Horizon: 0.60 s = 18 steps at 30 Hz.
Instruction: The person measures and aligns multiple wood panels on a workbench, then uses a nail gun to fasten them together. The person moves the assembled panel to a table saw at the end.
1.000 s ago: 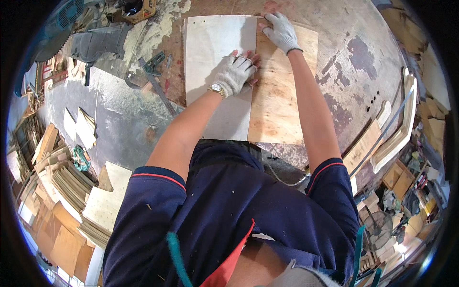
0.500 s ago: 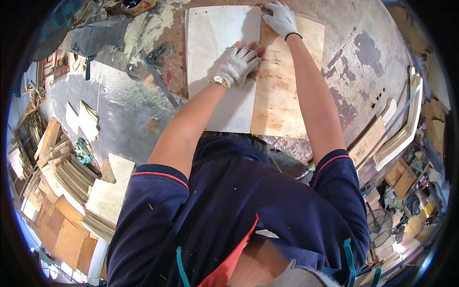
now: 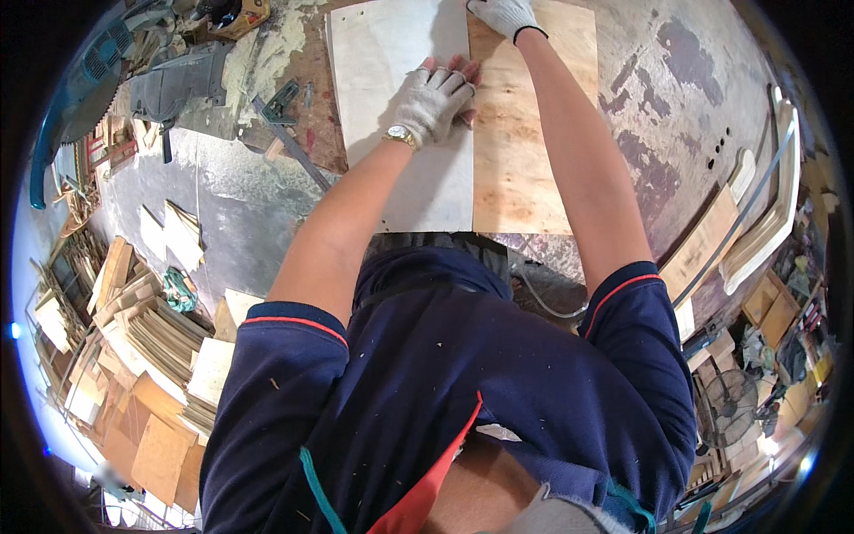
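Evidently the left hand (image 3: 433, 105) lies palm down on the white panel (image 3: 382, 53), loose and unclenched, its fingers parted and slightly bent, the tips reaching the line where that panel meets the wood-grained panel (image 3: 511, 147). The right hand (image 3: 503, 16) is farther from the body, at the far end of the same line — the picture's edge cuts it off, so I cannot tell whether its fingers grip or merely rest there. So the white panel spreads under the left hand and to its left, while the wood-grained panel lies to that hand's right, beneath the right forearm. (Whether one panel overlaps the other along the line, I cannot tell.) A pale glove covers each hand, and a wristwatch (image 3: 400, 133) sits just behind the left one. Both panels lie on the worn worktable (image 3: 654, 98). Left of the left hand, beyond the white panel, is a dark metal bar (image 3: 301, 153); well to the right of both hands lies a wooden board (image 3: 703, 242).
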Motion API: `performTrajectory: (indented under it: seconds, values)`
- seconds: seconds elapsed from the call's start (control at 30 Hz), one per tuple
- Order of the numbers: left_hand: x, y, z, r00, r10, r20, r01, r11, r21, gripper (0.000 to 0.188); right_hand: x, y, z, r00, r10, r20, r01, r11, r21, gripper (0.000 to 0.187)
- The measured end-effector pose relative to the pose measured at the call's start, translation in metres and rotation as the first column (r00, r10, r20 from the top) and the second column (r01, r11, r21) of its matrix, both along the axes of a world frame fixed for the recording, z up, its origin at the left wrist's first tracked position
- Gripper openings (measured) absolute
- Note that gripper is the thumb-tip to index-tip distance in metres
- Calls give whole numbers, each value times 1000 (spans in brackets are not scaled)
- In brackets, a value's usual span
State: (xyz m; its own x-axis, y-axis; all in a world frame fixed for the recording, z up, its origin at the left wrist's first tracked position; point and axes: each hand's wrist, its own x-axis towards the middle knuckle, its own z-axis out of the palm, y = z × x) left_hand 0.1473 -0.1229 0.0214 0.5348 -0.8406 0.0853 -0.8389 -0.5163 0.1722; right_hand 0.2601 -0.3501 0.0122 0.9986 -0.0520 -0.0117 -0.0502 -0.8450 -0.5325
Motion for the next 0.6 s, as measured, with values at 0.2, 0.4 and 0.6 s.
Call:
performTrajectory:
  seconds: [0.2,0.4,0.6]
  values:
    - [-1,-3,-6,998,18,56,-21,999,46,56,-81,-8,60,951,-182,249,117,960,254,51]
    - [-6,3,-2,993,26,117,-38,995,96,50,-336,-17,73,524,-837,160,789,547,280,49]
    - [-4,1,-8,992,11,122,-15,999,30,47,-511,-2,55,298,-954,10,781,238,-577,85]
